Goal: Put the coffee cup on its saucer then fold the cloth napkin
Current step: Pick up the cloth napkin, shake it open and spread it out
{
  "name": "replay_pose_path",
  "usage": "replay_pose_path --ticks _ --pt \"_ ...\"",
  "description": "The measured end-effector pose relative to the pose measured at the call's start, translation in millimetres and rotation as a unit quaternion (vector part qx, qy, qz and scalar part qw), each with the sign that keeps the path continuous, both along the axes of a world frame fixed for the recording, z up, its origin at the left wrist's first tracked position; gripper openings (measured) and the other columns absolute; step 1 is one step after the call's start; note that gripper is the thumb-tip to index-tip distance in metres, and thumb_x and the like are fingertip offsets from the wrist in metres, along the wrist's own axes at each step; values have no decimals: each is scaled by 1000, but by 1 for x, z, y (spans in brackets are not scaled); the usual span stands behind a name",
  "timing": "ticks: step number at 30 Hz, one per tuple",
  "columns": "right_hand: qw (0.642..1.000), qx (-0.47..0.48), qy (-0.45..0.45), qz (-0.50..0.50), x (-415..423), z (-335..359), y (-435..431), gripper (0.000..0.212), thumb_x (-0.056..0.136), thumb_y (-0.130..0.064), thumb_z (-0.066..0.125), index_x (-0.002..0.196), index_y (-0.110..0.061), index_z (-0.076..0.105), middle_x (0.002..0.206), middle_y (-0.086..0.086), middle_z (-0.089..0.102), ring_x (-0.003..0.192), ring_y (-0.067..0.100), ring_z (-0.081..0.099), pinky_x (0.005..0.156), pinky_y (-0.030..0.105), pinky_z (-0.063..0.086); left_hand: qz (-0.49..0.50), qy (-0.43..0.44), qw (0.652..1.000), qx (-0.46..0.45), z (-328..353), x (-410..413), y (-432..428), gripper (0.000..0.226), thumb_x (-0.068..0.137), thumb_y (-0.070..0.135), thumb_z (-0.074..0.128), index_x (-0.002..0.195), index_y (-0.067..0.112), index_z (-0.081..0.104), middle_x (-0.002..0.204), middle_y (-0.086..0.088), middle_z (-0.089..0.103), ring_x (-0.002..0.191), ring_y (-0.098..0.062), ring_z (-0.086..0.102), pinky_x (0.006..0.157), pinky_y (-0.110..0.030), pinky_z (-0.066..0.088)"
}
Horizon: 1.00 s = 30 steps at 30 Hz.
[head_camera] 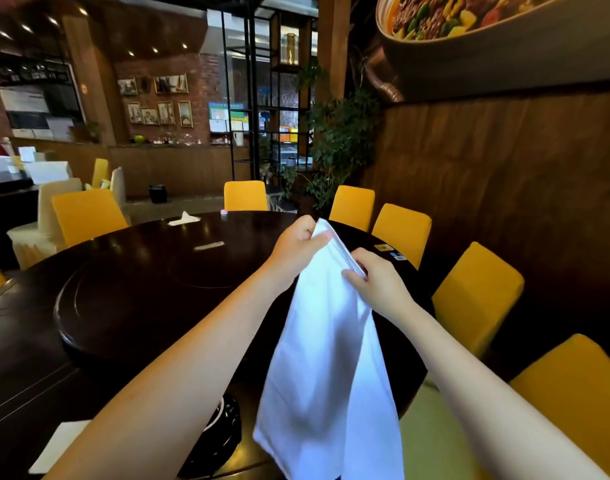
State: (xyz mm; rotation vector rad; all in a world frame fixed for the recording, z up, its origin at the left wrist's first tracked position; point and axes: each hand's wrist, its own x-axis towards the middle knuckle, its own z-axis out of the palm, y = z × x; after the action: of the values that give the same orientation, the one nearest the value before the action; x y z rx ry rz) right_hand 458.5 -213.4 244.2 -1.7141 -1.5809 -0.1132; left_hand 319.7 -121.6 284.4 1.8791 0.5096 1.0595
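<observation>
The left hand (pixel 298 244) is raised over the table (pixel 30 341), fingers curled and thumb pressed down, pinching the top corner of the white napkin (pixel 331 348). The right hand (pixel 379 282) is lower and to the right, just beside it, with its fingers curled round the napkin's right edge. Both hands grip the napkin and it is clear of the table there. It hangs from them in long folds, widening downward between the two forearms, and its lower end runs out of view at the bottom.

Below the left forearm, near the table's front edge, stands a glossy black cup (pixel 227 434) with a white inside. The arm hides most of it, so I cannot tell whether a saucer is under it. It is left of the hanging napkin and apart from both hands.

A white paper (pixel 57 445) lies further left on the table. A dark round turntable (pixel 130 306) fills the table's middle, and a white tissue (pixel 184 219) lies at the far side. Yellow chairs (pixel 476 296) ring the table.
</observation>
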Motion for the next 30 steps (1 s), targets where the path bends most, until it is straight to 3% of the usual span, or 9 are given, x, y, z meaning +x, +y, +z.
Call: replay_pose_path --ticks 7,13,15,17,19,22,24,27,30 --pt "993 -79 61 -71 41 -43 -21 14 81 -5 49 81 -15 59 81 1 60 74 16 56 61 31 41 61 0 997 39 -9 3 8 28 94 13 42 71 17 27 68 5 28 58 -9 26 48 -15 28" --pt "978 -144 133 -68 51 -43 -18 26 79 4 38 66 -6 58 65 6 58 60 21 50 54 30 36 -9 179 976 127 -29 2 8 25 93 39 45 95 16 36 78 0 48 65 -17 46 61 -33 34" --pt "973 -123 182 -73 50 -41 -17 26 81 -1 36 60 -13 45 58 2 47 55 17 41 50 26 30 -38 261 948 178 -31 -2 10 48 81 53 59 113 24 38 104 0 51 85 -17 51 68 -33 40" --pt "980 -87 159 -87 51 -40 -17 23 82 -18 41 59 -16 38 58 1 44 56 15 41 53 23 31 -21 366 877 311 -32 -4 13 67 71 55 69 124 28 38 109 2 43 91 -16 47 68 -33 42" --pt "986 -83 123 -75 51 -38 -16 28 84 -22 52 59 -17 41 58 -1 46 56 13 43 54 24 32 14 419 825 380 -33 -5 16 48 77 50 65 118 31 49 97 2 41 83 -19 47 62 -33 38" --pt "989 -111 87 -48 55 -38 -15 10 80 -16 66 76 -13 57 64 4 57 55 15 47 53 29 35 -17 352 899 261 -34 -9 21 26 89 44 53 106 27 65 100 1 59 92 -16 55 76 -32 45" --pt "988 -124 61 -64 62 -43 -17 8 79 -13 63 84 -13 57 68 4 57 55 14 47 52 29 35 -59 287 941 171 -33 -15 24 28 92 36 51 85 13 67 85 -3 62 79 -10 53 74 -24 41" --pt "979 -166 19 -119 71 -55 -20 8 78 -9 58 82 -13 51 67 0 51 60 20 49 50 30 33 -41 231 959 158 -31 -22 25 47 94 33 49 67 -6 48 65 -17 39 63 -15 37 61 -27 30" --pt "977 -176 24 -115 74 -66 -20 3 79 -1 50 77 1 50 60 0 43 63 30 49 53 33 30 -34 152 983 98 -25 -22 22 42 96 30 45 68 0 48 67 -8 33 64 -14 33 61 -25 27"
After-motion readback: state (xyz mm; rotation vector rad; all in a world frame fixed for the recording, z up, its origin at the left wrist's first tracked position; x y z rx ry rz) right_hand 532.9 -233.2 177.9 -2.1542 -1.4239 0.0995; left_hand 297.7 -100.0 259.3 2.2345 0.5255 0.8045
